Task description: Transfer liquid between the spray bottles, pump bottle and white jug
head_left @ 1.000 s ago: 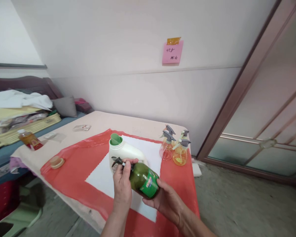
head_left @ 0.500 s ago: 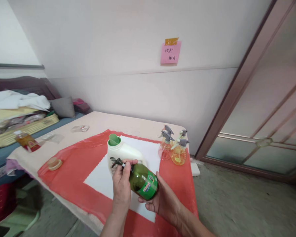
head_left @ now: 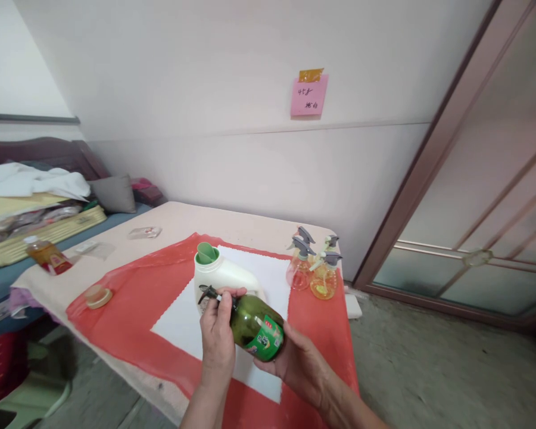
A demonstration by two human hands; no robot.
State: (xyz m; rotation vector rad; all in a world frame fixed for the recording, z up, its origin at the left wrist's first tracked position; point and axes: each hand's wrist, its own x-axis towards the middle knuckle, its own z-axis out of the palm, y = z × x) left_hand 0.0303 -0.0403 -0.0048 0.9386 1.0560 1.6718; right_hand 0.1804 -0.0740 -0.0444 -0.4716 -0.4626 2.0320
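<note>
A green pump bottle (head_left: 256, 326) with a black pump head is held tilted above the table, its neck toward the upper left. My left hand (head_left: 218, 333) is closed round the neck just below the pump. Around the base is my right hand (head_left: 295, 360), its fingers partly hidden under the bottle. Behind the pump stands a cream-white jug (head_left: 227, 271) with a green opening, partly covered by my left hand and the bottle. Under both lies a white sheet (head_left: 178, 325) on a red cloth (head_left: 125, 316).
Several spray bottles (head_left: 324, 281) stand at the table's right end. A round beige lid-like object (head_left: 98, 296) sits on the cloth's left. Farther left lies an amber bottle (head_left: 48, 256), near a clear packet (head_left: 145, 232). A pink note (head_left: 309, 95) is taped to the wall.
The green bottle has turned about its long axis, bringing another part of its label into view. Both hands and the bottle have shifted slightly left.
</note>
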